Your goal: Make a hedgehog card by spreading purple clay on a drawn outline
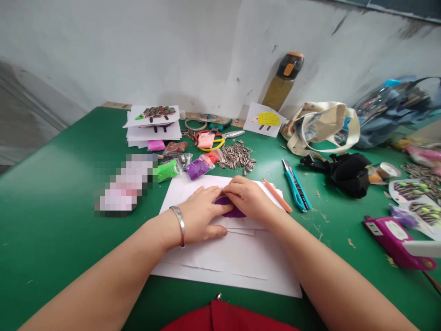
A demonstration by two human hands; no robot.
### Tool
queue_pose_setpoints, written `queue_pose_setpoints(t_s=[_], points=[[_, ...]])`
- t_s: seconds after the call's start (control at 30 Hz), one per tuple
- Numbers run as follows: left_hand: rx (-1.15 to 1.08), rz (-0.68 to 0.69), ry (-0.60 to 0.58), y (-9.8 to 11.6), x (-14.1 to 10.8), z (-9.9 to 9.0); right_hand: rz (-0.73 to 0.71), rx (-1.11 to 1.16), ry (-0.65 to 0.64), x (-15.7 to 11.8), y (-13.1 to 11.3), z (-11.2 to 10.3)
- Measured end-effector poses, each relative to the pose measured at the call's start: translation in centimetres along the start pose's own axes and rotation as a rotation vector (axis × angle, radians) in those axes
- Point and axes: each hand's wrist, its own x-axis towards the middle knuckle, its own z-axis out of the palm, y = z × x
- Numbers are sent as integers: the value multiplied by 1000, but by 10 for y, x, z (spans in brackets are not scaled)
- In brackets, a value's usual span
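A flat piece of purple modelling clay (230, 208) lies on stacked white paper sheets (223, 257), partly hidden under my hands. My right hand (246, 197) presses down on the clay with its fingers bunched over it. My left hand (203, 214) lies flat on the paper, its fingertips touching the clay's left side. A silver bangle (179, 225) circles my left wrist. An orange pencil (277, 195) lies just beyond my right hand.
Sunflower seeds (237, 156), clay packets (199, 168), scissors (233, 134) and a teal utility knife (294, 186) lie on the green table (51, 230). Seed-decorated hedgehog pictures (153, 117), a cloth bag (322, 126) and a bottle (282, 82) stand beyond. A blurred patch (126, 184) covers the table's left.
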Motion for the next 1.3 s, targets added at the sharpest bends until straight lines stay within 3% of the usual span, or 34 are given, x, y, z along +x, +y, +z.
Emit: queue_pose_setpoints(t_s=[0.23, 0.37, 0.53, 0.7, 0.87, 1.03, 1.13, 1.3], points=[[2, 9, 12, -4, 0, 4, -52, 6, -76, 2, -2, -1], [-4, 19, 31, -6, 0, 6, -66, -23, -29, 2, -2, 1], [-9, 16, 18, -4, 0, 4, -106, -78, -57, 1, -5, 0], [11, 7, 16, -6, -1, 6, -75, -63, -45, 0, -4, -5], [70, -44, -5, -10, -3, 14, 71, -120, 14, -8, 5, -13], [79, -75, -44, -5, -3, 8, 33, -163, -67, -15, 6, -15], [73, -88, -98, 0, -2, 1, 64, -157, -26, -15, 5, -14], [63, -72, -75, 4, -2, -3, 48, -160, -64, -15, 1, -15]])
